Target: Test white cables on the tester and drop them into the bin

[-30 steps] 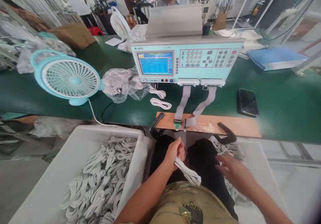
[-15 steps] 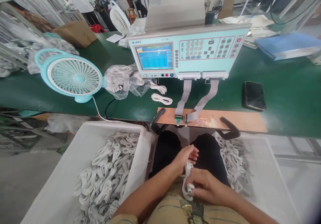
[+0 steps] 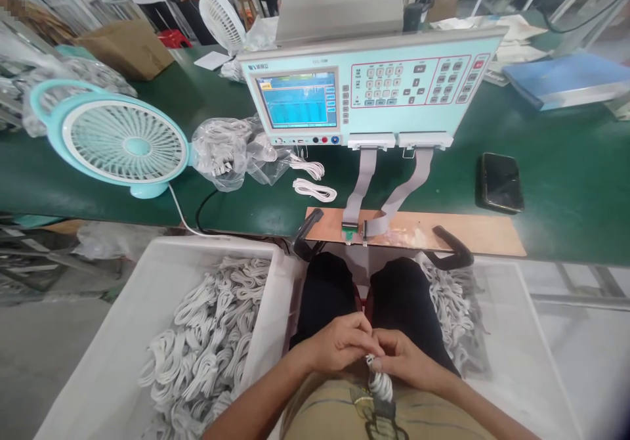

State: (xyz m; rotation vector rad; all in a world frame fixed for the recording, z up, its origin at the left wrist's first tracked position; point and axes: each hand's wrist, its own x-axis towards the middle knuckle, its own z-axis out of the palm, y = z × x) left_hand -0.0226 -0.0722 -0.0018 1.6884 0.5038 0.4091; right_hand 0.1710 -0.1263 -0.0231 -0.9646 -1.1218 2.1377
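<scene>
Over my lap, a coiled white cable (image 3: 382,386) hangs below my fingers, close to my shirt. My right hand (image 3: 404,360) is closed, with thumb and fingers gripping the upper end of the coil. Bent inward beside it, my left hand (image 3: 343,343) has its fingertips pinched together at the cable's top, touching the right fingers. Whatever the left fingertips hold is hidden. Ahead, two grey ribbon cables (image 3: 361,180) run from a tester (image 3: 394,118) with a lit screen to small connectors on a wooden board (image 3: 472,233).
White bins with coiled cables stand on my left (image 3: 123,295) and right (image 3: 522,308). Black clamps (image 3: 450,249) hold the board at the table edge. A blue fan (image 3: 132,141), bagged cables (image 3: 221,151), two loose coils (image 3: 315,190) and a phone (image 3: 501,182) lie on the green table.
My hands have come together at the cable's upper end. The left hand has moved down and back toward my body, and the coil now hangs lower. The view has shifted slightly.
</scene>
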